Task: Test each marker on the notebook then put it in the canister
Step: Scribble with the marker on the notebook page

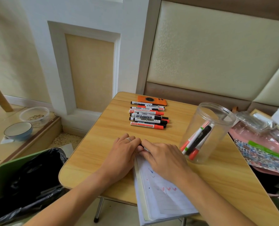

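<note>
Both hands, left (125, 151) and right (165, 158), grip one marker (142, 146) over the notebook (161, 196). Wooden tabletop (103, 144): canister (205, 132) at three o'clock, bin (21, 176) at eight.

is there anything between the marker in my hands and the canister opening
Nothing visible blocks it. Both hands hold the marker over the notebook's top edge; the canister stands open and lidless to the right, with bare table between them.

Marker pile (148, 115) behind notebook (160, 190); upright clear canister (205, 132) beside.
</note>
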`<state>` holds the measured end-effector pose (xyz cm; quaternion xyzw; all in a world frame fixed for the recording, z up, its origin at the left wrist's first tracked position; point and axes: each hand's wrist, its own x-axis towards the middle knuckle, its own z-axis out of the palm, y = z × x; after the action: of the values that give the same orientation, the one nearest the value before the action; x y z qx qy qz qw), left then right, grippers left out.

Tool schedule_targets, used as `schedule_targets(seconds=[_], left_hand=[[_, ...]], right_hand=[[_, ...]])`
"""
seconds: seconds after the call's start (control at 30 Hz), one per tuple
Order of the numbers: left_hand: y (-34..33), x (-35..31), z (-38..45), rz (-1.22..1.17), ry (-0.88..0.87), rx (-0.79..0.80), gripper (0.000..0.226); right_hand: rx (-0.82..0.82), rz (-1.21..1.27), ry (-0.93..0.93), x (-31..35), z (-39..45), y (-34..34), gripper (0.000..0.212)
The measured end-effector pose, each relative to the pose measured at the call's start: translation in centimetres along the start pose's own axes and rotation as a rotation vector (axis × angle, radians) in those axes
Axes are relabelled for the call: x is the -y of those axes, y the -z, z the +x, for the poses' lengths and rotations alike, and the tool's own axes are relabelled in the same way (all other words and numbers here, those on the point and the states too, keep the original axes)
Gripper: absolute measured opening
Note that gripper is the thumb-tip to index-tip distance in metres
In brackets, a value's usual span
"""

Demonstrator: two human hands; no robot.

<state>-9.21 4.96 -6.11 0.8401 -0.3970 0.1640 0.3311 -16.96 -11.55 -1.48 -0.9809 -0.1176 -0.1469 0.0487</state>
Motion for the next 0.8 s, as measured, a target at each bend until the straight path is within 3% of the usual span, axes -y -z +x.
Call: schedule_targets(seconds=[0.23, 0.4, 0.8], left_hand=[[-0.2, 0.2, 0.0, -0.026, -0.010, 0.000, 0.035], [-0.2, 0.1, 0.0, -0.036, -0.019, -0.003, 0.047], [0.0, 0.6, 0.4, -0.159, -0.121, 0.065, 0.048]], right_hand=[[0.098, -0.002, -0.015, -0.2, 0.2, 0.4, 0.036], [0.128, -0.020, -0.025, -0.1, 0.2, 0.6, 0.037], [0.066, -0.060, 0.126, -1.7, 0.5, 0.0, 0.046]])
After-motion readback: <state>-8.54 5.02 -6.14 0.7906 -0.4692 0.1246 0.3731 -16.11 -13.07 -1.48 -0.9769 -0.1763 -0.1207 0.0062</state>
